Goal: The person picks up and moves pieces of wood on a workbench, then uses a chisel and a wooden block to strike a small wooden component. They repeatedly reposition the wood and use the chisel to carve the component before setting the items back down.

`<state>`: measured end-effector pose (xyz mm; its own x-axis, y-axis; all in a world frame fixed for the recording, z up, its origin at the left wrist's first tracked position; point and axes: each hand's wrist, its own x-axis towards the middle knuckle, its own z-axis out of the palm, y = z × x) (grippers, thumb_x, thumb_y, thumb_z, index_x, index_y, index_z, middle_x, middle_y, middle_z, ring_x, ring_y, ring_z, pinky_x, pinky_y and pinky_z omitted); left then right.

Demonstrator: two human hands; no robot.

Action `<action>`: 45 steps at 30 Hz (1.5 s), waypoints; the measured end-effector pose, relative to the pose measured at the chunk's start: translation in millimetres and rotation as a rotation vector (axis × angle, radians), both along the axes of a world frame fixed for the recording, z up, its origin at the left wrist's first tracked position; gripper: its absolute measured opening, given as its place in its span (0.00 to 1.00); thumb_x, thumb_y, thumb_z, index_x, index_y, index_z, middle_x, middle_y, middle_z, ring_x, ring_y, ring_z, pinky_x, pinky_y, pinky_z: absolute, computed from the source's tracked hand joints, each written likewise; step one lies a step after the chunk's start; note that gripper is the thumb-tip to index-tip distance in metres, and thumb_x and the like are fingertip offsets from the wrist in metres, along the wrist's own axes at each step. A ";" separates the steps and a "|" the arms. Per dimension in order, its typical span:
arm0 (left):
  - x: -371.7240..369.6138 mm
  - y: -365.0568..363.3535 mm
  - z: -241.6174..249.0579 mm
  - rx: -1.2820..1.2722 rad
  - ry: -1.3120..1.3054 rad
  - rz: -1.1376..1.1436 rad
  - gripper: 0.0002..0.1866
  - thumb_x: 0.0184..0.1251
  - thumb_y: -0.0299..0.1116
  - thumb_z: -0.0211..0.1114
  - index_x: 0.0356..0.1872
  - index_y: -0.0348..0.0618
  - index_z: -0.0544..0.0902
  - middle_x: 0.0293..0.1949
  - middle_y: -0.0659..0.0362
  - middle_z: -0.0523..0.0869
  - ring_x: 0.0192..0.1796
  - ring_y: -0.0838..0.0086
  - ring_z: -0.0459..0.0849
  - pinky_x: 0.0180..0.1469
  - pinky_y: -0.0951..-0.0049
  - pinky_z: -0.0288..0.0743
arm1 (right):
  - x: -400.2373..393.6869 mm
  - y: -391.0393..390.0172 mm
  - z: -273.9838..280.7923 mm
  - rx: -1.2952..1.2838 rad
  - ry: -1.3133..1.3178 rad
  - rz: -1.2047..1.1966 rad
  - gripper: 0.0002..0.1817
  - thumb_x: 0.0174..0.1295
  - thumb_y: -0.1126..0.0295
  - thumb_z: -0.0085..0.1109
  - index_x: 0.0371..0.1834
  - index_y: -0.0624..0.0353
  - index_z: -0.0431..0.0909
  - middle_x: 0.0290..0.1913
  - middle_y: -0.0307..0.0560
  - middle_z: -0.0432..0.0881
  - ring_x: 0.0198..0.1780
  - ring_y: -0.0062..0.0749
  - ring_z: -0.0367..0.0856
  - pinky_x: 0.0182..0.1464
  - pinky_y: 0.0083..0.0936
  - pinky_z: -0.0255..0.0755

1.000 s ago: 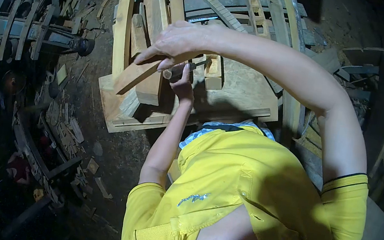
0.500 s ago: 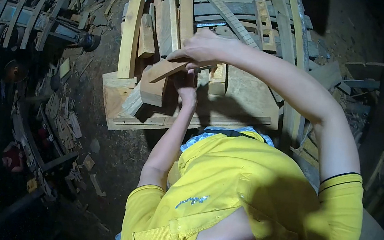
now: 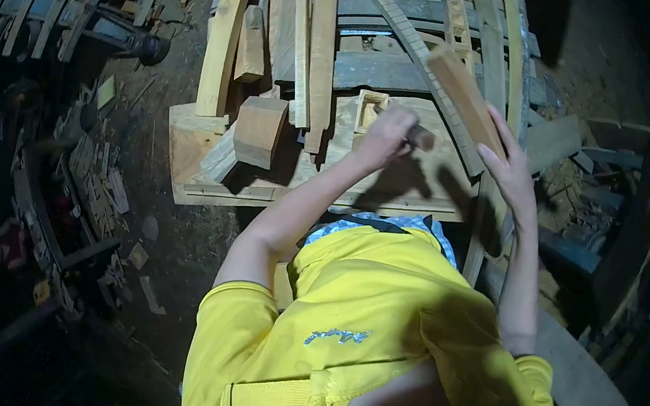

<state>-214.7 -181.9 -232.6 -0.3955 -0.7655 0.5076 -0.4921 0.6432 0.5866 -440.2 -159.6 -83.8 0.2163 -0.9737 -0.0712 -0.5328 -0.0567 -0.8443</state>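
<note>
My left hand [image 3: 389, 139] is closed around a short dark brown piece [image 3: 420, 138], whose rounded end sticks out to the right; the rest of it is hidden by my fingers. Over the right side of the work board, my right hand [image 3: 511, 169] grips the lower end of a wooden slat [image 3: 466, 98], thumb on one side and fingers on the other. The slat is tilted, its far end pointing up and left. A small hollowed wooden block [image 3: 372, 102] lies just beyond my left hand. Farther left, a chunky wooden block [image 3: 259, 132] rests on the board.
Several long wood pieces, including a pale plank [image 3: 224, 39] and a brown strip [image 3: 322, 45], lie across the back left. A curved, notched strip [image 3: 403, 31] crosses toward the right. Long rails [image 3: 489, 39] stand beyond it. Wood scraps [image 3: 116, 182] litter the floor at left.
My hands were together over the chunky block; now they are apart. The right hand has swung right, holding a slat, and the left has moved right with the dark piece.
</note>
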 end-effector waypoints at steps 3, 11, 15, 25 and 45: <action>-27.2 -13.5 -23.2 0.005 0.049 -0.179 0.22 0.40 0.25 0.66 0.40 0.40 0.69 0.35 0.49 0.75 0.39 0.53 0.75 0.43 0.58 0.69 | -17.2 27.8 -2.8 0.058 -0.021 -0.098 0.32 0.58 0.68 0.56 0.68 0.54 0.60 0.64 0.50 0.67 0.64 0.33 0.66 0.65 0.26 0.55; -57.9 -37.0 -18.1 0.025 0.118 -0.040 0.17 0.45 0.24 0.64 0.36 0.41 0.67 0.31 0.50 0.74 0.37 0.53 0.75 0.39 0.58 0.69 | -17.1 67.8 -73.7 -0.096 -0.169 -0.696 0.33 0.61 0.67 0.53 0.70 0.56 0.54 0.67 0.53 0.62 0.62 0.39 0.67 0.61 0.31 0.62; -54.1 -35.9 -17.4 0.068 0.103 -0.029 0.17 0.46 0.24 0.64 0.37 0.41 0.67 0.32 0.49 0.74 0.38 0.53 0.74 0.41 0.57 0.68 | 2.4 63.8 -70.3 -0.067 0.244 -0.275 0.33 0.62 0.66 0.53 0.71 0.51 0.53 0.66 0.54 0.64 0.64 0.41 0.67 0.61 0.30 0.62; -30.2 -35.9 -2.0 0.103 0.275 0.065 0.17 0.46 0.23 0.64 0.38 0.40 0.69 0.31 0.49 0.74 0.37 0.51 0.74 0.40 0.57 0.68 | 7.3 54.3 -53.6 0.018 0.146 -0.313 0.32 0.65 0.64 0.49 0.71 0.56 0.52 0.70 0.53 0.57 0.71 0.39 0.54 0.69 0.29 0.47; 89.3 63.4 55.4 0.442 -0.038 0.213 0.20 0.49 0.28 0.71 0.45 0.43 0.76 0.46 0.52 0.76 0.49 0.58 0.77 0.52 0.64 0.72 | 7.7 89.7 -74.2 0.114 0.078 -0.210 0.34 0.59 0.65 0.57 0.69 0.52 0.56 0.60 0.55 0.71 0.59 0.42 0.73 0.59 0.30 0.65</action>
<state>-125.4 -118.5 -177.1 -0.2190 -0.9701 0.1044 -0.6122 0.2199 0.7595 -432.4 -69.8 -158.0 -0.0007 -0.9814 -0.1921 -0.5865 0.1560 -0.7948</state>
